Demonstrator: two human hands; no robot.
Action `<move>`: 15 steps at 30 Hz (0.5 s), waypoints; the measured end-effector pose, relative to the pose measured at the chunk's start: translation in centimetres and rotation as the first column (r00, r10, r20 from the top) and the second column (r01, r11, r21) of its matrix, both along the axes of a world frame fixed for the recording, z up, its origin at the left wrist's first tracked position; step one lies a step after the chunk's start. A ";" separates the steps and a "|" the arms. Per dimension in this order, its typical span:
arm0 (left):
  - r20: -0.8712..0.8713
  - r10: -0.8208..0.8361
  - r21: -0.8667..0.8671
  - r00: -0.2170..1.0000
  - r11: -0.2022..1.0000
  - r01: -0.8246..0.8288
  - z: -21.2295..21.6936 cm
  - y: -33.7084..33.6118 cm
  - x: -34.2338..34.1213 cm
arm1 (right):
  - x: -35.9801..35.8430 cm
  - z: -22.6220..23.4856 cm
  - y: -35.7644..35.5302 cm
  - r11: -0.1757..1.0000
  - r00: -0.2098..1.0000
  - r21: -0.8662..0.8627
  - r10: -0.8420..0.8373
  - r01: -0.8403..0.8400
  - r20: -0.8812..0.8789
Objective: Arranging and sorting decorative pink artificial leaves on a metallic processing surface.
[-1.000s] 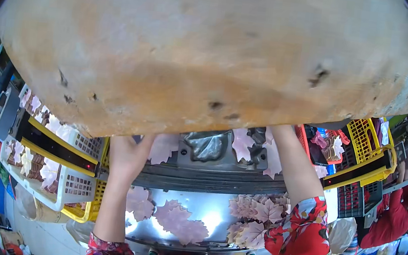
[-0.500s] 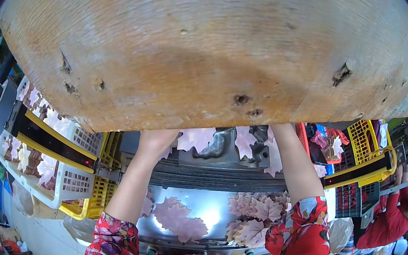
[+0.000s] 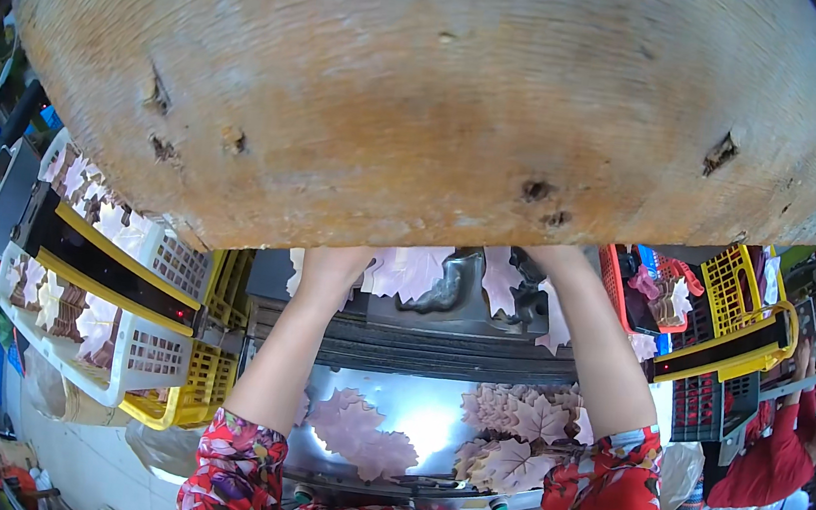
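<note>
Both my arms reach forward beneath the thick wooden board point(image 3: 419, 156), which hides the fingers of each hand. My left hand point(image 3: 338, 264) shows only its back, beside a pale pink maple-leaf piece point(image 3: 408, 271) on the dark worktop point(image 3: 361, 316). Of my right hand point(image 3: 558, 260) just the wrist end is visible, near a second pink leaf piece point(image 3: 500, 278). A dark, glossy curved shape point(image 3: 439, 289) lies between these leaves. Closer to me, a shiny metal plate point(image 3: 432, 399) bears overlapping pink leaves point(image 3: 360, 433) at left and leaf stacks point(image 3: 515, 418) at right.
Yellow-edged black bars point(image 3: 115, 267) flank the worktop, the other bar point(image 3: 720, 344) at right. White baskets point(image 3: 150, 359) of leaf pieces stand left, above a yellow crate point(image 3: 171, 409). At right are a red basket point(image 3: 617, 279), a yellow basket point(image 3: 727, 281) and a person in red point(image 3: 756, 466).
In the picture the board has shifted slightly right and its lower edge sits a little higher at left. My left forearm has moved right. The leaves on the plate look unchanged.
</note>
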State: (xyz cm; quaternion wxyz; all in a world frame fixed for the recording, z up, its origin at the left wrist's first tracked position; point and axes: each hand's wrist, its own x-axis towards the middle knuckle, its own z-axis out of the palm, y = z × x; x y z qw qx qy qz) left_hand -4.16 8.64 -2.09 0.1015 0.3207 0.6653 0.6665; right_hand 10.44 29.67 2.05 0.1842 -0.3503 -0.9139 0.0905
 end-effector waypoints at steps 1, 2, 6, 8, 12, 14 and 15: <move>0.002 0.006 -0.003 1.000 1.000 -0.006 0.4 -0.4 0.0 | -0.5 -0.4 -0.5 1.000 1.000 0.005 0.017 -0.017 0.001; 0.020 -0.058 0.027 0.998 0.998 0.057 0.9 -0.7 0.1 | -0.7 -0.6 -0.4 1.000 1.000 0.009 0.013 -0.013 -0.001; -0.057 -0.089 -0.032 0.994 0.996 0.087 1.1 0.5 -0.7 | -1.8 0.8 2.3 1.000 1.000 0.015 -0.027 0.027 -0.006; -0.233 -0.006 -0.006 0.972 1.000 0.005 1.2 0.9 -0.1 | -1.4 1.3 3.0 0.999 0.999 0.010 -0.046 0.046 0.008; -0.114 -0.109 -0.005 0.987 0.994 0.109 0.8 0.3 0.2 | 0.2 2.5 3.4 0.998 0.998 0.007 -0.065 0.065 0.011; -0.324 0.029 0.152 0.946 0.988 0.021 -1.6 -0.3 -0.7 | -0.6 2.0 2.5 1.000 1.000 -0.015 -0.024 0.024 -0.010; -0.378 0.085 0.181 0.922 0.983 -0.016 -2.4 -0.3 -0.9 | -0.7 1.6 2.0 1.000 1.000 -0.019 -0.011 0.011 -0.013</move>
